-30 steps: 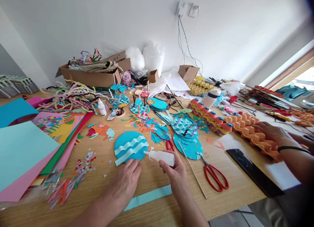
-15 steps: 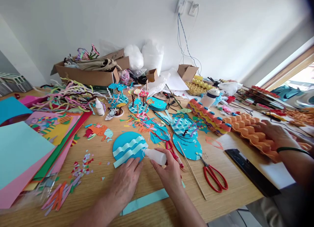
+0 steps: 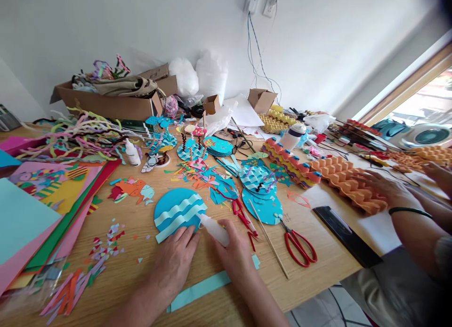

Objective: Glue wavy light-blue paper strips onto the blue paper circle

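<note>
In my right hand (image 3: 235, 247) is a white glue bottle (image 3: 216, 231), tilted so that its nozzle meets the right side of a blue paper disc (image 3: 169, 195). Pale blue wavy strips (image 3: 181, 208) lie across that disc. The fingers of my left hand (image 3: 173, 256) rest flat on the disc's lower edge, by the lowest strip's end. A long pale blue paper strip (image 3: 201, 291) lies on the table below, partly covered by my right forearm. Red-handled scissors (image 3: 300, 247) and a thin wooden stick (image 3: 269, 240) are right of my right hand.
Coloured paper sheets (image 3: 24, 218) and small scraps (image 3: 109, 240) lie at left. A second glue bottle (image 3: 133, 153) stands behind the disc. At right, a co-worker's hand (image 3: 379, 185) touches an orange egg carton (image 3: 348, 181). More finished-looking blue discs (image 3: 261, 207) are stacked near the middle.
The view has swung slightly right. The glue bottle's nozzle has moved a little up and left over the disc. The co-worker's second hand has come into view at right.
</note>
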### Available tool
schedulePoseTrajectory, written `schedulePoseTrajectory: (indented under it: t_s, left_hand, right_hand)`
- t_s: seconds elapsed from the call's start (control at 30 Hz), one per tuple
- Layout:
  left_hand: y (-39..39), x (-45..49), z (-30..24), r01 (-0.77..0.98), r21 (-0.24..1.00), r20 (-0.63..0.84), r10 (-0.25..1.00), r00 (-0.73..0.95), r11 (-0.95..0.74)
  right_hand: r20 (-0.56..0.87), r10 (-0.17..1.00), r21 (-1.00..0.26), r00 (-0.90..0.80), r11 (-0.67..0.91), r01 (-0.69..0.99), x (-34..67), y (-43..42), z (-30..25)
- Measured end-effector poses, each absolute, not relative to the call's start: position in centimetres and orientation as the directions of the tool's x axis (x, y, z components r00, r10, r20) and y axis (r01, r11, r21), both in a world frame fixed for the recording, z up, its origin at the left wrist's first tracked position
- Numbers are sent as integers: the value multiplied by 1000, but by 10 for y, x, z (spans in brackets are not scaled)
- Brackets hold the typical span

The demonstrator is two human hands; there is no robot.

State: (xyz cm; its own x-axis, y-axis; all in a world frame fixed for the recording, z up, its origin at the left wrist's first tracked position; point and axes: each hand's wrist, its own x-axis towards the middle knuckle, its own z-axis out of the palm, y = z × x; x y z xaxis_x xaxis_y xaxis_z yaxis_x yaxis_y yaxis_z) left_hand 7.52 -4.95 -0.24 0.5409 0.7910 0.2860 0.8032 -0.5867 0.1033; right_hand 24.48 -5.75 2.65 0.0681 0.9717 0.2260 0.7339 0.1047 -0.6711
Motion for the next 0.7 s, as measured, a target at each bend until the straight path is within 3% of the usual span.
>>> schedulePoseTrajectory:
  t_s: [0.27,0.7]
  left_hand:
    - [-48,72,-1,790,-15,292,753,590,-613]
    - [-45,69,-1,763,68,340,734,588,-643]
  right_hand:
    - [138,990,-694,-21,112,711,246,-60,37]
    - [236,967,-477,-99,204,855,244,-57,39]
